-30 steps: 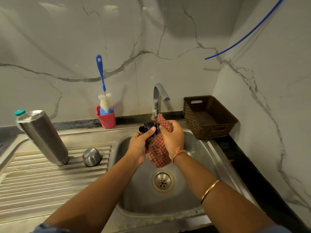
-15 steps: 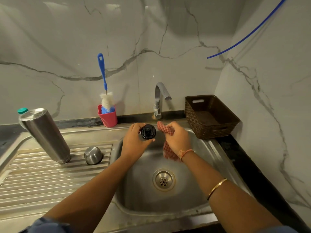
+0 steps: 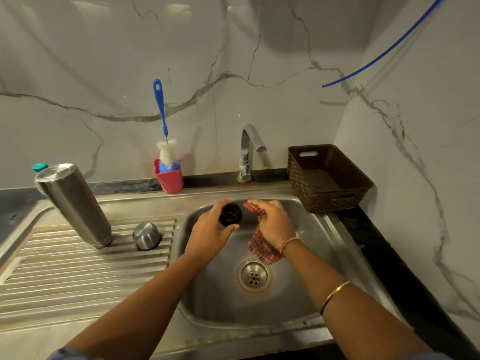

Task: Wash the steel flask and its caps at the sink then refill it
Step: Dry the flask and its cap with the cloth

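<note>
Just above the sink (image 3: 314, 229) basin, the left hand (image 3: 210, 229) curls its thumb and fingers round a black cap (image 3: 230, 215), whose open face is turned toward the camera. Close beside it, the right hand (image 3: 274, 222) is closed on a red checked cloth (image 3: 261, 245); the loose end hangs below the wrist, over the drain (image 3: 254, 275). Cap and cloth are near each other but apart. Behind the hands rises the tap (image 3: 248, 152). Left of the basin, on the ribbed drainboard (image 3: 78, 276), the steel flask (image 3: 74, 203) stands with a flat closed end up, and a small steel cap (image 3: 146, 235) lies dome up just beside its foot. At the back wall a red holder (image 3: 169, 178) carries a blue-handled bottle brush (image 3: 161, 110). Right of the tap, a brown basket (image 3: 327, 175) sits on the dark worktop (image 3: 363, 229).
</note>
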{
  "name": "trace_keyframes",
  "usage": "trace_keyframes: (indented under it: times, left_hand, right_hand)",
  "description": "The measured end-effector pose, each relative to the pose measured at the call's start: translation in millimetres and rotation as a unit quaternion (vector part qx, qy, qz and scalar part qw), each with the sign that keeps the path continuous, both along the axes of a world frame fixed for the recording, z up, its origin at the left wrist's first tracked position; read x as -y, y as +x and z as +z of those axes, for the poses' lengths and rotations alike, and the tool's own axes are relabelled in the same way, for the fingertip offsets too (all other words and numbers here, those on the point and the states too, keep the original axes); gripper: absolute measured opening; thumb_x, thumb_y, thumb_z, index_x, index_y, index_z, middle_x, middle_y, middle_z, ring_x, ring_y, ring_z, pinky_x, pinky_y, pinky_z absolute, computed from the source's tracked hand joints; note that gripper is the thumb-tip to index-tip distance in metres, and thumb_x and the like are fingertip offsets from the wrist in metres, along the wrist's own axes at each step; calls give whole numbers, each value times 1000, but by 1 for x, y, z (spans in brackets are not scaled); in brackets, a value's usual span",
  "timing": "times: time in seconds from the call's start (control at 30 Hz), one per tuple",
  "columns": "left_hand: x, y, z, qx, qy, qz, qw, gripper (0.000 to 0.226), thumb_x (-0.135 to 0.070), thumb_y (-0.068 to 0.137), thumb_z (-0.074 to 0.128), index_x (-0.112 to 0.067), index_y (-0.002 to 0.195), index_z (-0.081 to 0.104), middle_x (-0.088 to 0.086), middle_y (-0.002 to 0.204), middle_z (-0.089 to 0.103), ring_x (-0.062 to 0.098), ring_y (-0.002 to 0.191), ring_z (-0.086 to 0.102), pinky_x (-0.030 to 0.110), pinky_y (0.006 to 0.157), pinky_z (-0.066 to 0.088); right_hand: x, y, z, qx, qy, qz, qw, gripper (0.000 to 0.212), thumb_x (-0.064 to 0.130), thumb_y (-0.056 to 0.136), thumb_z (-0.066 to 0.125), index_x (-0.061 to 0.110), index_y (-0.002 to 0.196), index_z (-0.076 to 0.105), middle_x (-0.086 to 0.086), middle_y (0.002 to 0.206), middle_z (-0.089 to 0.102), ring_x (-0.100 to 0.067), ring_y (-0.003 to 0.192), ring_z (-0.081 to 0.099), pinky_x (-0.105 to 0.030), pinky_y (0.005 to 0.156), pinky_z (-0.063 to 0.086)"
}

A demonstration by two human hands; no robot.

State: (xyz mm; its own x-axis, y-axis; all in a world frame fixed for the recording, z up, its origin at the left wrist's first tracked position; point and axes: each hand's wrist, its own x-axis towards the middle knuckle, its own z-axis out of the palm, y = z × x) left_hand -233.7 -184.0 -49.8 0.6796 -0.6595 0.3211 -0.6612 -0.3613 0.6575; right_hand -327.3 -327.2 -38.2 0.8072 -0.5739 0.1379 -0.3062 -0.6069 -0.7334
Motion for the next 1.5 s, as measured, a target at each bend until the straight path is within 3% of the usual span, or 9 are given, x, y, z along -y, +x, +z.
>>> trace_keyframes:
  times: [0.13,0.2,0.3,0.6,0.7,0.93,1.2,1.33,1.5]
  left_hand:
    - [0,0,6,-22,-21,-26,999,48,-22,81,74,-23,123,50,-7,115,62,8,107,55,24,91,46]
    - [0,4,7,-62,-17,-43,997,47,-22,78,76,-27,117,51,-9,110,64,8,105,59,29,91,51]
    - [0,8,11,-89,-5,-53,995,46,-22,76,78,-28,111,50,-12,103,64,9,102,62,27,90,51]
    - [5,9,14,-91,10,-6,996,33,-22,75,78,-12,98,55,1,101,68,15,92,65,22,76,52]
    - [6,9,12,-103,-3,-6,995,36,-20,75,78,-16,101,55,1,103,69,16,95,67,36,84,55]
    - [5,-2,2,-94,21,14,995,76,-16,78,76,-23,141,35,0,136,53,15,125,50,33,106,41]
    - [-7,-2,-20,-27,80,42,996,63,-23,77,77,-17,133,47,0,133,50,15,122,48,20,99,34]
    - [-17,-6,-25,4,39,52,998,61,-26,79,75,-15,132,47,-1,131,49,14,121,47,18,97,34]
    - [-41,1,-31,-51,69,76,993,63,-26,77,77,-18,131,48,0,130,51,18,120,49,28,101,39]
  right_hand:
    - [4,6,6,19,145,41,988,41,-4,86,49,20,117,62,-1,117,61,-10,104,56,-24,95,46]
    - [8,3,10,-2,208,129,969,52,-3,81,61,18,128,53,2,120,58,-9,109,53,-17,90,44]
    - [12,6,6,-27,157,167,973,72,7,72,76,23,136,47,5,129,54,-10,118,51,-25,100,41]
    - [12,10,2,2,177,148,973,69,4,71,76,19,133,51,1,133,54,-12,123,49,-27,106,37]
    - [14,12,4,-2,171,152,973,68,4,73,75,19,134,49,2,134,53,-8,120,47,-20,99,36]
    - [16,12,-4,14,66,93,993,50,9,88,59,25,134,49,2,135,53,-12,124,47,-22,101,35]
    - [20,12,-13,-25,12,74,997,52,11,92,52,24,141,40,-5,140,45,-22,128,44,-27,104,34]
    - [7,13,-11,39,-9,37,998,50,12,91,54,18,138,39,-6,134,50,-22,120,50,-25,95,40]
    - [-7,18,-20,-54,60,8,997,31,11,87,58,14,115,47,-9,111,61,-25,97,61,-33,78,49]
